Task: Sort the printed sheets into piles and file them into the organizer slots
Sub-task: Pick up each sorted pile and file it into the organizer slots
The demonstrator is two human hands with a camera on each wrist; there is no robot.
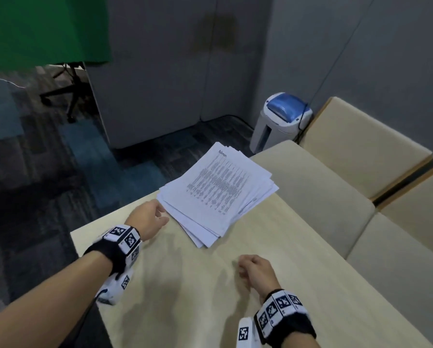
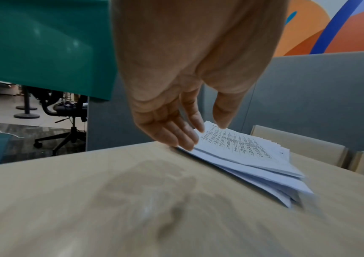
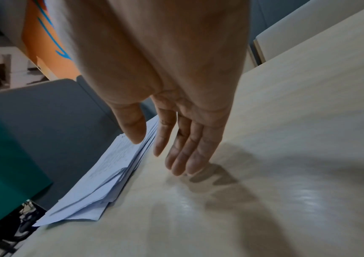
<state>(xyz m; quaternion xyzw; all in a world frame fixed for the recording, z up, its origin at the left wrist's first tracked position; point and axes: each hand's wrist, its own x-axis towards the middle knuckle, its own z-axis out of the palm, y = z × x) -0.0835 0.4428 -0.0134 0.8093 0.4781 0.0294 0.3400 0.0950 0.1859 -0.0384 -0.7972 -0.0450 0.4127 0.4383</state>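
Note:
A loose stack of printed sheets [image 1: 218, 194] lies fanned on the far part of the pale wooden table [image 1: 235, 297], and its far end overhangs the table's edge. The top sheet carries columns of small text under a handwritten heading. My left hand [image 1: 161, 214] is at the stack's near left corner. In the left wrist view its straight fingers [image 2: 183, 139] touch the edge of the stack [image 2: 249, 156] and the thumb sits just over the top sheet. My right hand [image 1: 245, 266] hovers over bare table, right of the stack [image 3: 102, 182]. Its relaxed fingers [image 3: 190, 156] point down and hold nothing.
A white bin with a blue lid [image 1: 283, 119] stands on the floor beyond the table. Cream seat backs [image 1: 361, 146] line the right side. A grey partition [image 1: 172, 84], a green screen [image 1: 44, 31] and an office chair base [image 1: 64, 96] stand at the back left.

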